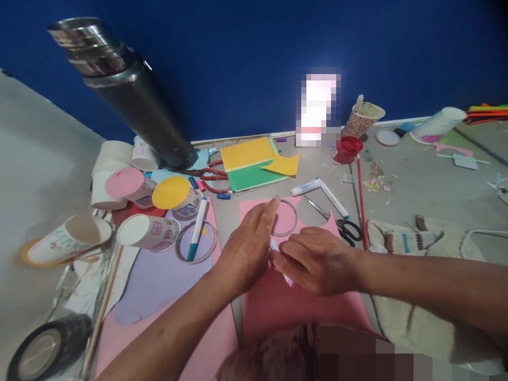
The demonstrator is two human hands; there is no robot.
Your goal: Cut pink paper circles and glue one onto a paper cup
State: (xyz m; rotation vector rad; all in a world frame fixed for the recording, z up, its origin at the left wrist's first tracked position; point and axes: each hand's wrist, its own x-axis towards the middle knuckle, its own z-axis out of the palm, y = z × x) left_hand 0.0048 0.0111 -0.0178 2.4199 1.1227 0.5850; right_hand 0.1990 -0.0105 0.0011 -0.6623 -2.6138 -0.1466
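Tightly, the right fingers (296,248) curl around a marker (289,280).

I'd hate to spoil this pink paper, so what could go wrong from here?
The ring on the pink paper might shift if the left hand moves. The pen in the right hand could slip onto the paper. That hand might also knock the scissors nearby.

A ring (296,218) lies on paper (305,307), left of scissors (320,211), right of a flask (138,100).
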